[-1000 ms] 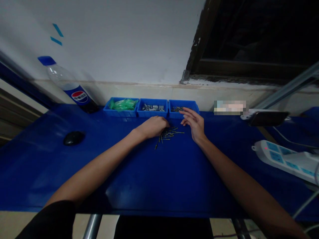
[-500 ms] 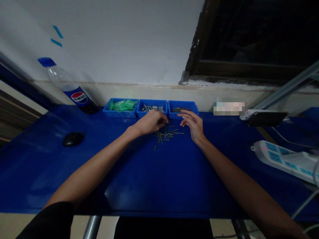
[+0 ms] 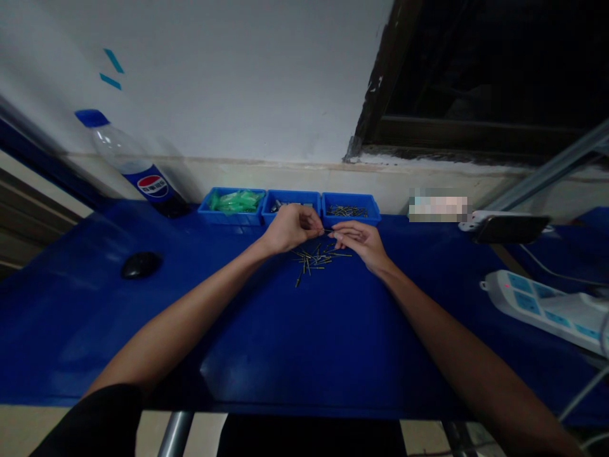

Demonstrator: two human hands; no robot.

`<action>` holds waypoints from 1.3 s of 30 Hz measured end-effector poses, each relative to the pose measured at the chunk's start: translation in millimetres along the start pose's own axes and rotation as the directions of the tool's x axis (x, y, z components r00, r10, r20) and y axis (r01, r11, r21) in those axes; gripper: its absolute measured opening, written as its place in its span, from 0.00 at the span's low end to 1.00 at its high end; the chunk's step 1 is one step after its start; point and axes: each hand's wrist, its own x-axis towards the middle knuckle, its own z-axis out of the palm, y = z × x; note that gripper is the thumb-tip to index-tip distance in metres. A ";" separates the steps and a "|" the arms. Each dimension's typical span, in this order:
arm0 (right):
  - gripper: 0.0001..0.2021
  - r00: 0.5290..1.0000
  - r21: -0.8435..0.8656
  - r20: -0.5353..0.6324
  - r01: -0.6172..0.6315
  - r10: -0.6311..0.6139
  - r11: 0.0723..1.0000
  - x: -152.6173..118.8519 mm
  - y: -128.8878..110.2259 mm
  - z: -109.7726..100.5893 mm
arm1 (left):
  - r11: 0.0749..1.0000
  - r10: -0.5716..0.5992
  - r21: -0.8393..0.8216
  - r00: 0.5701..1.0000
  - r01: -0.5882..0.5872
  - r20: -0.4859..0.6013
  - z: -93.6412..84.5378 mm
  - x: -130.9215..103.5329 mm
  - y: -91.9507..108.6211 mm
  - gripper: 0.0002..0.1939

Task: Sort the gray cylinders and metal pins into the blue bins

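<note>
My left hand (image 3: 291, 228) and my right hand (image 3: 360, 242) meet above the middle of the table, fingertips pinched close together. Between them spans a thin metal pin (image 3: 327, 231), held at both ends; its exact kind is too small to make out. Just below lies a loose pile of similar slim brass-coloured and silvery pins (image 3: 314, 259), some with a thicker section. Behind the right hand, a blue bin (image 3: 352, 220) contains more of these pins. A second blue bin (image 3: 270, 219) with short silver cylinders is partly hidden by my left hand.
A third blue bin (image 3: 231, 219) holds green plastic bags (image 3: 235, 202). To the left stand a cola bottle (image 3: 152, 184) and a black mouse (image 3: 141, 264). On the right are a phone (image 3: 511, 229) on a stand and a white power strip (image 3: 528, 301) with cables.
My right hand has come left and down from the right bin's edge, its fingers closing. Both hands now share the thin metal pin between their fingertips.
</note>
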 end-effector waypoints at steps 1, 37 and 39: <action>0.15 1.000 -0.002 -0.011 0.004 -0.004 1.000 0.4 -0.1 0.0 | 1.000 0.004 -0.003 1.000 -0.004 -0.003 0.9 -0.3 -0.8 0.09; 0.56 0.967 -0.875 0.245 0.249 -0.064 0.414 -38.5 -13.7 43.6 | 0.654 -0.457 0.755 0.772 -0.044 0.442 -35.9 -10.3 29.3 0.26; 0.61 0.976 -0.874 0.212 0.211 -0.046 0.437 -42.3 -9.7 56.4 | 0.668 -0.436 0.742 0.778 -0.058 0.454 -37.7 -8.4 23.1 0.23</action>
